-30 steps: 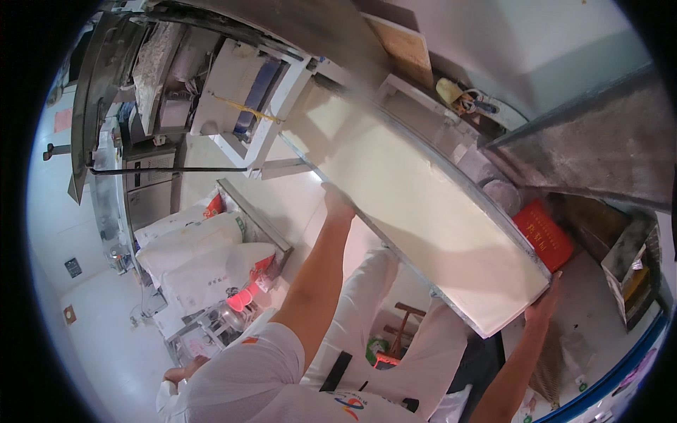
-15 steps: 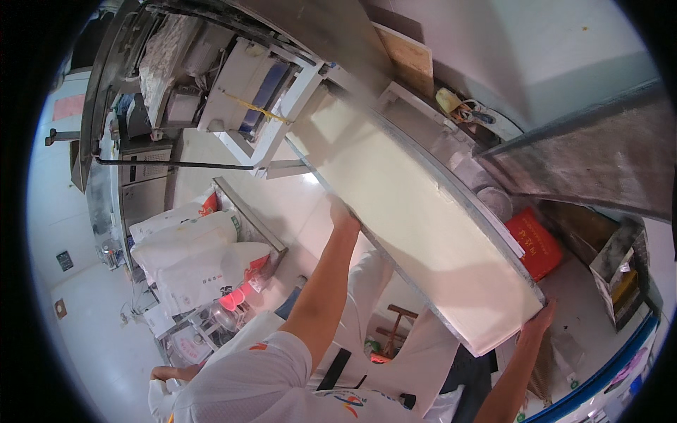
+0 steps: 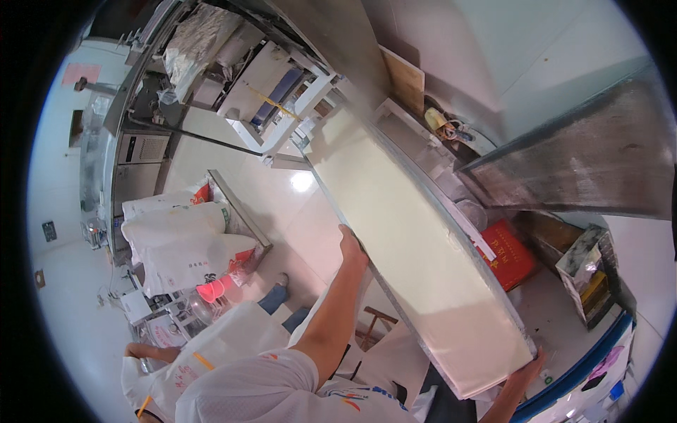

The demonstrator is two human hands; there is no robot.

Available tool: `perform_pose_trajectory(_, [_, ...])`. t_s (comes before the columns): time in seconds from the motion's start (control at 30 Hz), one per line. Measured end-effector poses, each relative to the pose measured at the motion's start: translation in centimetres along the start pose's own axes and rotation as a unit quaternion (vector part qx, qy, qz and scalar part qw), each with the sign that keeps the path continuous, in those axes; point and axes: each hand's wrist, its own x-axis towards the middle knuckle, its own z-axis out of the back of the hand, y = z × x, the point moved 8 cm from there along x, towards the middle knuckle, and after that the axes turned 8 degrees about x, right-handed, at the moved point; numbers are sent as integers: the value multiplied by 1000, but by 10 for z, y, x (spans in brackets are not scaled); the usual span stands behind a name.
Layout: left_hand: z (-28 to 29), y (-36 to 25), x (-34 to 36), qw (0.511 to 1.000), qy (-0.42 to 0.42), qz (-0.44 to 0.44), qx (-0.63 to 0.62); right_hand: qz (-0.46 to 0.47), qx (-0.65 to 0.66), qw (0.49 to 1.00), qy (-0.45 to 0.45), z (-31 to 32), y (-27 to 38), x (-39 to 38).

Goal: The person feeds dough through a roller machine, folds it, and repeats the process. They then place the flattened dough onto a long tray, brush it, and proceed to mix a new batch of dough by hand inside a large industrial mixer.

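Observation:
A long metal tray runs diagonally in front of me, from the far left down to the near right. A smooth, pale cream slab fills it from end to end; its material I cannot make out. My left hand grips the tray's left long edge near the middle, its fingers partly hidden under the rim. Around the near right corner my right hand is closed, fingertips mostly out of sight. The tray's far end lies beside a white machine frame.
Stacked white sacks lie at left near a person's apron. A red box and an open-topped metal box stand right of the tray. A dark metal panel juts in at right. Below the tray's left edge is a wooden stool.
The tray has come nearer to me, and both my hands have moved down with it. My view has shifted slightly. More of the other person's apron shows at lower left.

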Motion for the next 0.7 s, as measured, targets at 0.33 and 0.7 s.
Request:
perform_pose_trajectory(0.33, [43,89,-124,996,55,-7,-69,149,-61,986,47,104,142,-34])
perform_pose_trajectory(0.7, [147,121,-233,981,-91,55,-165,409,-203,867,201,84,223,-50])
